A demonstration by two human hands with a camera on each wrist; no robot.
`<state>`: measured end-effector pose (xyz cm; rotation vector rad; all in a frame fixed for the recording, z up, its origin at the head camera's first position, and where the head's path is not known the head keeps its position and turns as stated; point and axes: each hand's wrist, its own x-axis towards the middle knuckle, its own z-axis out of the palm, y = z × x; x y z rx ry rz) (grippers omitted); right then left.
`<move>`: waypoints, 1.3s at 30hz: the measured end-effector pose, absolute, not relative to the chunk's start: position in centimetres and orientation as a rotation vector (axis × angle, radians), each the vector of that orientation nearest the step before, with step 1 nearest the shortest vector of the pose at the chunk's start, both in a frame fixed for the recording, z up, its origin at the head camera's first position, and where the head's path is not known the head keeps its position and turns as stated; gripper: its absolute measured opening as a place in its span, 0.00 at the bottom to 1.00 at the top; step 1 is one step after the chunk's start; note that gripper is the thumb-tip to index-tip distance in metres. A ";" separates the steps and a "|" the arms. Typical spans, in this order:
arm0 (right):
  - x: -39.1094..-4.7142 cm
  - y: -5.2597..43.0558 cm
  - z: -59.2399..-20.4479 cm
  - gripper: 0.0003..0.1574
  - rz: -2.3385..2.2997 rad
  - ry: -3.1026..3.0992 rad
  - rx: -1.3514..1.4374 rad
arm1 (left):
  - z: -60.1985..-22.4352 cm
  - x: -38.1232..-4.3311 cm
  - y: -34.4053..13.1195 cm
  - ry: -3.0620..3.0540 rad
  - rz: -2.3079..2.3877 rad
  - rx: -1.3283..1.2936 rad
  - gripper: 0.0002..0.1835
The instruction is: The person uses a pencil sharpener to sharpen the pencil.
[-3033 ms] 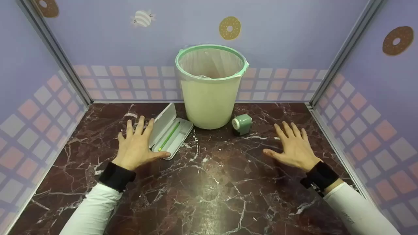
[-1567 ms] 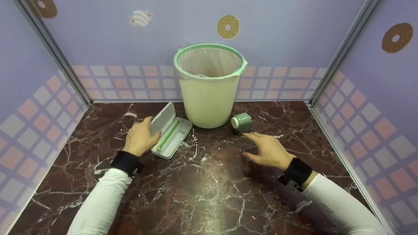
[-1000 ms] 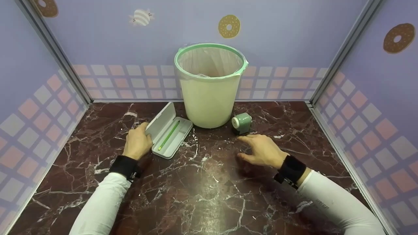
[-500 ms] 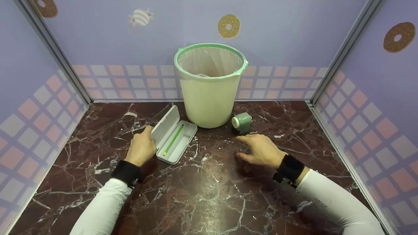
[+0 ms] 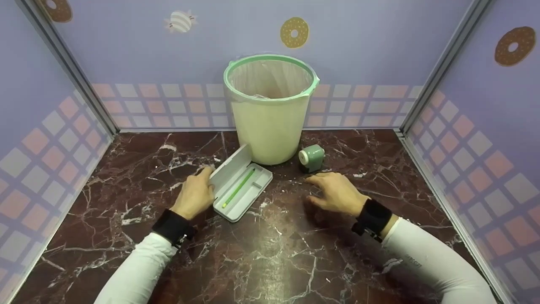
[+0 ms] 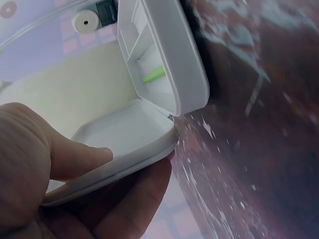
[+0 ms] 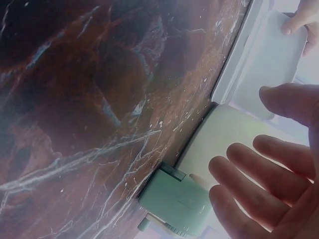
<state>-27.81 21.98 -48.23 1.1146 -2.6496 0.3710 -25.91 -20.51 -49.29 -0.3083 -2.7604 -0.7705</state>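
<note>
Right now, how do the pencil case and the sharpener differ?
The pencil case is white, long and flat, lid open, a green pencil inside; the sharpener is green, small and stubby. The left hand grips the case's lid; the right hand hovers near the sharpener without touching. Both sit on the marble table by the bin.

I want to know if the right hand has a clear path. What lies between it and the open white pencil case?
Only bare dark marble tabletop separates the right hand from the open white pencil case, as the head view shows.
</note>
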 end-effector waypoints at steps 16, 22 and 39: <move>-27.8 20.8 -48.4 0.26 0.357 -2.626 1.154 | -49.1 -26.0 -17.7 -2.753 -0.756 -0.523 0.21; -27.9 20.3 -48.7 0.23 0.369 -2.617 1.180 | -49.1 -25.8 -16.7 -2.756 -0.745 -0.613 0.21; -28.2 18.4 -49.9 0.15 0.424 -2.616 1.259 | -49.0 -26.4 -13.9 -2.766 -0.713 -0.842 0.20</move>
